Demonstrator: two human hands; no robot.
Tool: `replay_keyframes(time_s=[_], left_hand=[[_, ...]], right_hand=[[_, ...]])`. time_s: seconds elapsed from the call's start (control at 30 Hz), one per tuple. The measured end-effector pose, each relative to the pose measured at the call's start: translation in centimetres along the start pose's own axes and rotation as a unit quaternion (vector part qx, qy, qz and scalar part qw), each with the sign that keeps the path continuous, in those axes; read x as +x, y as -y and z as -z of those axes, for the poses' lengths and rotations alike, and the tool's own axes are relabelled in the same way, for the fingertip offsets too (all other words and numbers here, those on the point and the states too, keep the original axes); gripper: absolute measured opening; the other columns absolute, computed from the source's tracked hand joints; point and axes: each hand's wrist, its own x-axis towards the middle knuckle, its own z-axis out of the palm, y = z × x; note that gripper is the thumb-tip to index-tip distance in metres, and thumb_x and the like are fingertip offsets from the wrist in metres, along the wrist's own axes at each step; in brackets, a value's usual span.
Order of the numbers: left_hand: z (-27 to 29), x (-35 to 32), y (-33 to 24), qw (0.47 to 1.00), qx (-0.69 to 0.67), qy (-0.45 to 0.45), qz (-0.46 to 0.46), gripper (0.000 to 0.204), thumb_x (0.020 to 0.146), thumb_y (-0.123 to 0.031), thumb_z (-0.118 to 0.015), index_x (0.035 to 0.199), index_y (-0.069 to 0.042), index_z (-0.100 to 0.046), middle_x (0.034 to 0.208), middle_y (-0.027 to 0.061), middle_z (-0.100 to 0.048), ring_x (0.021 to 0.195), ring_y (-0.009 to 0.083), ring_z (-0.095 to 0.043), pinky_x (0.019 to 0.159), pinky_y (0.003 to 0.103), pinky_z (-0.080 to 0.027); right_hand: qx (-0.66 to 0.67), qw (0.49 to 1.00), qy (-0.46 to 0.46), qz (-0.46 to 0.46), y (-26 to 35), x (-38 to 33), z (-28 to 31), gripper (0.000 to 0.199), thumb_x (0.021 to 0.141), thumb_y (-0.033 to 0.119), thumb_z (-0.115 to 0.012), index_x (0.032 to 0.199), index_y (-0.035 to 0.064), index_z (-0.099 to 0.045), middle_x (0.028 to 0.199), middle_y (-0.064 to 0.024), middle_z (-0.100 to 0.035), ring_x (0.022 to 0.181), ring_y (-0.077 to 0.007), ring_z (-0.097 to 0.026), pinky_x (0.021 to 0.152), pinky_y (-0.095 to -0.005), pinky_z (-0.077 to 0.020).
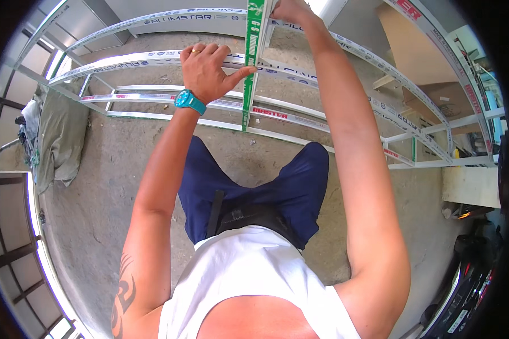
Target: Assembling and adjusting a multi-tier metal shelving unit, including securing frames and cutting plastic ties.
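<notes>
A frame of silver aluminium bars, some covered in printed film, stands in front of me. My left hand [205, 70], with a ring and a teal watch [190, 101], curls its fingers over an aluminium rail [147, 58]. Its thumb stretches sideways to the upright [250, 73], which has green film on its face. At the top edge of the picture, to the right of that upright, is my right hand [293, 11]. Its fingers are bent in beside the upright; what they hold, if anything, is hidden.
Lower rails [288, 117] run across near my knees. At the left lies a grey-green cloth heap [68, 138]. Cardboard [407, 45] leans behind the frame at the right. A black, shiny vehicle part [469, 288] is at the lower right. The floor [113, 169] is bare concrete.
</notes>
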Motion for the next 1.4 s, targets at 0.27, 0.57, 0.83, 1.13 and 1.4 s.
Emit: replay_keyframes(time_s=[0.27,0.57,0.83,1.13,1.4], left_hand=[[0.5,-0.2,0.2,1.0,0.026,0.004,0.001,0.072,0.075,-0.083,-0.068,0.083,-0.012,-0.069,0.073,0.0008,-0.059,0.079,0.0239,-0.058,0.092,0.044,-0.039],[0.6,-0.4,0.5,1.0,0.014,-0.015,0.002,0.073,0.075,-0.084,-0.067,0.084,-0.012,-0.071,0.074,0.0007,-0.06,0.079,0.0231,-0.058,0.092,0.044,-0.039],[1.0,-0.6,1.0,1.0,0.018,-0.023,0.003,0.074,0.075,-0.085,-0.066,0.084,-0.012,-0.071,0.074,0.0004,-0.061,0.079,0.0224,-0.057,0.092,0.043,-0.039],[0.7,-0.6,0.9,0.999,0.037,-0.015,0.003,0.075,0.075,-0.086,-0.065,0.084,-0.012,-0.071,0.073,0.0003,-0.059,0.077,0.0226,-0.056,0.091,0.043,-0.038],[0.8,-0.4,0.5,0.999,0.036,0.024,0.014,0.078,0.077,-0.087,-0.061,0.091,-0.012,-0.075,0.078,0.0021,-0.065,0.082,0.0257,-0.061,0.096,0.045,-0.038]], right_hand=[[0.122,0.984,-0.07,-0.107,4.8,-3.3,2.2,0.034,0.081,0.017,-0.069,0.101,-0.0096,-0.074,0.098,-0.0252,-0.075,0.087,-0.0398,-0.073,0.075,-0.0444,-0.0567],[0.148,0.985,-0.05,-0.074,3.9,-3.9,1.4,0.028,0.081,0.016,-0.069,0.096,-0.0054,-0.078,0.093,-0.0213,-0.077,0.086,-0.0379,-0.073,0.076,-0.0406,-0.0581],[0.131,0.984,-0.076,-0.092,6.1,-4.5,1.0,0.023,0.081,0.008,-0.067,0.098,-0.0006,-0.08,0.096,-0.0184,-0.078,0.087,-0.0359,-0.074,0.077,-0.0369,-0.0585],[0.011,0.973,-0.093,-0.21,8.4,-3.6,-0.1,0.025,0.083,0.013,-0.064,0.094,-0.0051,-0.078,0.103,-0.0187,-0.077,0.097,-0.0369,-0.072,0.087,-0.0427,-0.0572],[0.141,0.955,-0.129,-0.226,6.3,-3.5,-1.7,0.026,0.084,0.016,-0.063,0.093,-0.0047,-0.077,0.108,-0.0204,-0.075,0.098,-0.0376,-0.071,0.088,-0.0447,-0.0564]])
